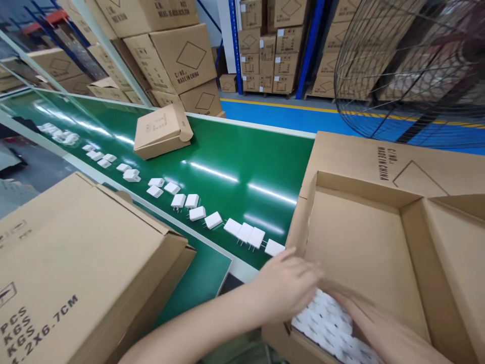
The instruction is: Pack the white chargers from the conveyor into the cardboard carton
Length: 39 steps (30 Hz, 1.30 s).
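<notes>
Beside green belting [227, 146], the left hand [291, 285] and right hand [361, 313], grips indiscernible, flanked seemingly light, rigid adapters [323, 319] best held by their casings.

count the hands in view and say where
2: the left hand near the left edge of the open box, and the right hand farther right, beside the clustered white plugs. Both are blurred; no other hand shows.

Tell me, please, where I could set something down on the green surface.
The green surface is bare between the small box and the open carton. Its near edge is crowded by a row of white plugs; more white pieces lie by the left hand and right hand.
</notes>
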### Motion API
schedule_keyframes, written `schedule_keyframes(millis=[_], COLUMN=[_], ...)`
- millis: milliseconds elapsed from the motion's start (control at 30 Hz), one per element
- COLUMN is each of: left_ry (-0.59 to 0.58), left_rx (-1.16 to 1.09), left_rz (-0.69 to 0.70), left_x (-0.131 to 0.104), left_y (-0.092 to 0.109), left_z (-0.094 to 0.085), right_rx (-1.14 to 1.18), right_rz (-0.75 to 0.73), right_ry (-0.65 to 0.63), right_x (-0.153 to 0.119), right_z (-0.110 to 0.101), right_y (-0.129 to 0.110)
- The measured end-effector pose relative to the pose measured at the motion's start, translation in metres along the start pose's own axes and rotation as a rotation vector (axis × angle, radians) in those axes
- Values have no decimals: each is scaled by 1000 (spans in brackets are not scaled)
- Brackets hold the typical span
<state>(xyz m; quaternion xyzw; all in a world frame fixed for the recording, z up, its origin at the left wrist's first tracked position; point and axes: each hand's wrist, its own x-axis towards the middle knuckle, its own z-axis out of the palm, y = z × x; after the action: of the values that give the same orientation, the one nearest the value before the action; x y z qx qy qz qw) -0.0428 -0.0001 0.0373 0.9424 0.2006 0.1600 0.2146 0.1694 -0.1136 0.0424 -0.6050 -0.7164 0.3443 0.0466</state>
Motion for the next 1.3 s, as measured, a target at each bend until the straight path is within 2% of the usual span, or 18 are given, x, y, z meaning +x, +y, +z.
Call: schedule_keyframes(millis=[33,100,167,233,333,400,467,567,633,733,800,900,1033,1100,1133,1233,1300], left_ry=[32,41,-62,-199,-289,-250,-157,-41,-84,-195,-201,-193,-144,-110,-103,-96,-71], left_rx=[32,189,366,458,491,507,502,430,368,327,370,445,374,337,328,292,236], left_rz=[-68,-288,-489,-578,-581,-616,-708,-832,-805,-732,-744,-795,-802,-808,-802,-783,-805], left_x=[-6,-19,-28,-33,-35,-35,-35,-36,-35,-32,-31,-31,-33,-35,-36,-37,-37], left_y=[-9,-32,-59,-82,-102,-103,-98,-86,-82,-80,-80,-82,-83,-81,-80,-80,-82], left_z=[-8,-24,-33,-35,-34,-34,-36,-31,-20,-3,3,3,-2,-2,-1,3,4], right_rx=[-67,-207,-330,-459,-660,-713,-730,-767,-791,-817,-833,-839,-815,-636,-459,270,690], right_rz=[-7,-19,-87,-192,-158,-115,-123,-248,-386,-538,-575,-595,-604,-512,-433,-154,5], right_ry=[64,220,290,218,63,15,1,-17,-43,-75,-74,-70,-101,-110,-114,-184,-258], right_x=[5,23,50,84,131,152,162,166,169,178,183,186,178,168,162,137,115], right_z=[-8,-25,-34,-31,-9,3,7,0,-3,4,12,14,-8,-26,-34,-52,-55], right_y=[-1,-8,-26,-51,-81,-89,-90,-90,-92,-93,-92,-89,-85,-78,-72,-50,-33])
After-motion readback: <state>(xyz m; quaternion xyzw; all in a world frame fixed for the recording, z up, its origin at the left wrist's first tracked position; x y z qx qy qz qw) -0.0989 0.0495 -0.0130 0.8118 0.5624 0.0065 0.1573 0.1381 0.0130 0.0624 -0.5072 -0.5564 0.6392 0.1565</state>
